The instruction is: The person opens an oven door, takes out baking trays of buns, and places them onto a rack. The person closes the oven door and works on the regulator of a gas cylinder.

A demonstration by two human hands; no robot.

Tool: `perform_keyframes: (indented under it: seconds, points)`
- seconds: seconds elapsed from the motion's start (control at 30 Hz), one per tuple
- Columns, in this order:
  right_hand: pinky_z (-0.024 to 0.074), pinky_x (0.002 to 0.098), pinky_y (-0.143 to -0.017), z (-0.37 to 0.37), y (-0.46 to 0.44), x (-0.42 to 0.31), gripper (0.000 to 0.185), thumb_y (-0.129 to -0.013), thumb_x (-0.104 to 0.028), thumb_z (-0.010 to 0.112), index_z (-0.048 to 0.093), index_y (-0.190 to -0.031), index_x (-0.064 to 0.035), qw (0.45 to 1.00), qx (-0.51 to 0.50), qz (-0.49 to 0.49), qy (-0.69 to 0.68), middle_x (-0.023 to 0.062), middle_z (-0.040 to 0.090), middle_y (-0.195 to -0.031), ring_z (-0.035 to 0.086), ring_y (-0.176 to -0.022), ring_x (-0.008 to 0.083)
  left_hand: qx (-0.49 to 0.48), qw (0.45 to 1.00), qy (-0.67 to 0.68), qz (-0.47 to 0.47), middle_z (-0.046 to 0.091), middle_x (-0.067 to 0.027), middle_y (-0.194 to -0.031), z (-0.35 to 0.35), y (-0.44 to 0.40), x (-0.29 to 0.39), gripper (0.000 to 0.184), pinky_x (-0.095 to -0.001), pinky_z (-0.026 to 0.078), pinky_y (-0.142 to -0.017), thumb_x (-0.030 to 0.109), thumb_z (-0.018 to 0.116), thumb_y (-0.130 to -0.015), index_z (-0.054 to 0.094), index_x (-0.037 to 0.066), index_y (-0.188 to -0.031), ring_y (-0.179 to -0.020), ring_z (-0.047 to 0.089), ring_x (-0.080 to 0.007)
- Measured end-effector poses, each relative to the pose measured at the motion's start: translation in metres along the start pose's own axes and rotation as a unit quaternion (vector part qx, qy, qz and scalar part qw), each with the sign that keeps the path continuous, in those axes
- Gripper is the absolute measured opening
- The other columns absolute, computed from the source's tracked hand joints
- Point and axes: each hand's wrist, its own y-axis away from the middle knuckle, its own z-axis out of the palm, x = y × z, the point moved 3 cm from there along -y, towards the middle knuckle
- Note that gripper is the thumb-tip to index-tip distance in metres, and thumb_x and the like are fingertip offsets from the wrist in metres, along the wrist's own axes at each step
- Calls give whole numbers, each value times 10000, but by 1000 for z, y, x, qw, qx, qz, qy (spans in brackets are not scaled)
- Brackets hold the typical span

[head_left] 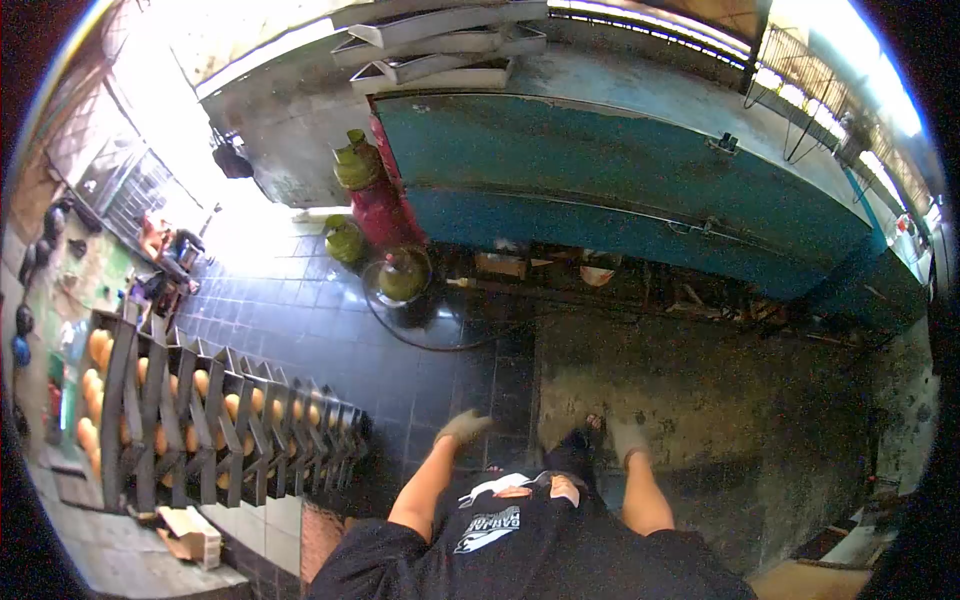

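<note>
My left hand (pixel 463 427), in a pale work glove, hangs in front of my body with its fingers stretched out and nothing visible in it. My right hand (pixel 627 440), also gloved in a pale colour, is low at my other side; motion smears its fingers. Neither hand touches anything that I can make out. Nearest to my left hand is a tall stack of dark metal trays (pixel 260 445) set crosswise, with golden-brown bread rolls (pixel 202 383) showing between them.
A large teal cabinet (pixel 620 160) stands ahead, with metal trays (pixel 430 75) stacked on top. Green gas cylinders (pixel 345 240) stand beside it, and a hose (pixel 430 347) curves over the tiled floor (pixel 450 375). A cardboard box (pixel 190 535) lies at lower left. Another person (pixel 160 240) is farther back.
</note>
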Motion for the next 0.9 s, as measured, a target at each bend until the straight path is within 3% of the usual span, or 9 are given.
perform_keyframes:
  seconds: [0.03,0.13,0.27,0.37,0.43,0.5,0.57,0.77,0.9]
  points:
    - [488,546,-1184,56,-40,47,721,-1063,-571,632,688,-1501,-2,998,2,-33,47,307,681,-1520,629,-1436,494,28,999,19,7,691,-263,-1542,-8,19,-19,723,-507,491,-1199,516,656,-1000,682,29,-1534,-1441,649,-448]
    - [527,566,-1119,98,62,41,678,-987,-518,652,732,-1375,32,994,-7,-54,95,339,738,-1367,673,-1336,535,20,991,49,-122,724,-269,-1483,-2,63,-139,690,-511,501,-1167,532,636,-999,739,12,-1440,-1408,678,-427]
    - [557,564,-1096,105,156,52,485,-948,-378,666,837,-1191,6,991,70,-17,109,319,768,-1286,705,-1286,511,-8,986,-25,-164,760,-267,-1403,13,164,-249,565,-553,557,-1051,508,560,-1034,824,63,-1259,-1222,759,-408]
    - [571,567,-1053,90,151,104,465,-988,-363,665,824,-1221,6,987,53,54,143,296,763,-1337,716,-1284,483,5,973,16,-232,813,-162,-1324,46,203,-355,606,-523,569,-1046,539,647,-1006,814,58,-1334,-1205,767,-316]
    - [576,556,-1055,69,179,114,460,-991,-361,668,821,-1245,-9,990,81,56,99,292,755,-1362,717,-1284,478,-108,965,18,-238,805,-152,-1351,59,251,-374,577,-498,564,-1060,509,665,-999,825,62,-1326,-1245,748,-322]
    - [583,538,-1045,66,175,155,455,-975,-363,675,829,-1241,-27,981,95,15,167,274,762,-1363,718,-1284,477,-59,960,147,-230,796,-133,-1378,82,278,-401,567,-471,550,-1087,508,639,-1023,821,83,-1352,-1274,729,-322]
    - [585,531,-1045,65,188,170,462,-965,-369,680,830,-1250,-38,981,72,37,176,265,766,-1366,721,-1285,472,-116,972,53,-197,778,-133,-1421,106,287,-401,597,-458,529,-1125,526,611,-1036,790,100,-1414,-1323,710,-326]
    - [580,516,-1095,100,215,194,519,-893,-365,722,817,-1294,-49,979,15,54,197,274,754,-1397,722,-1307,449,-31,983,38,-179,738,-183,-1506,155,267,-365,697,-487,519,-1147,543,666,-984,748,39,-1458,-1389,694,-358]
    - [556,511,-1142,116,286,152,602,-888,-317,724,736,-1440,-74,978,-21,-98,185,290,707,-1467,682,-1368,453,11,988,7,-156,740,-211,-1495,172,272,-329,725,-495,535,-1122,549,695,-955,756,11,-1437,-1381,705,-369]
